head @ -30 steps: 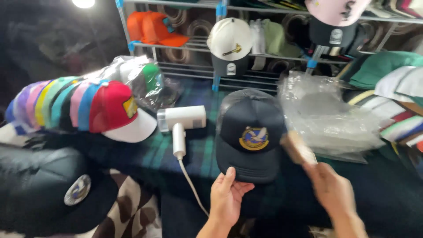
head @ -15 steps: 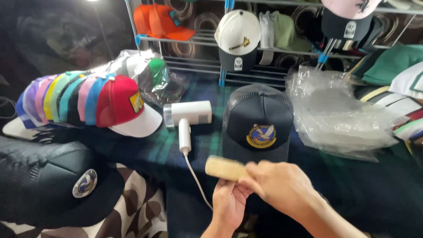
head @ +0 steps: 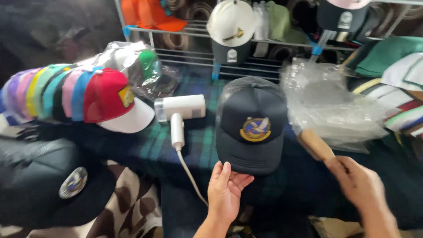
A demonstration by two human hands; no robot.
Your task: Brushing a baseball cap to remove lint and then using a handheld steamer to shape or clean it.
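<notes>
The right hand [head: 359,183] has swung the wooden brush [head: 315,144] rightward off the navy cap [head: 251,128].

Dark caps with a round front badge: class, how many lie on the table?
2: one dark cap at the centre by the left hand, another at lower left. More may be hidden.

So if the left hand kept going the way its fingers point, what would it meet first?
The left hand points up and away; its fingertips sit right at the brim of the dark cap, so the brim comes first, if it isn't already touching.
</notes>
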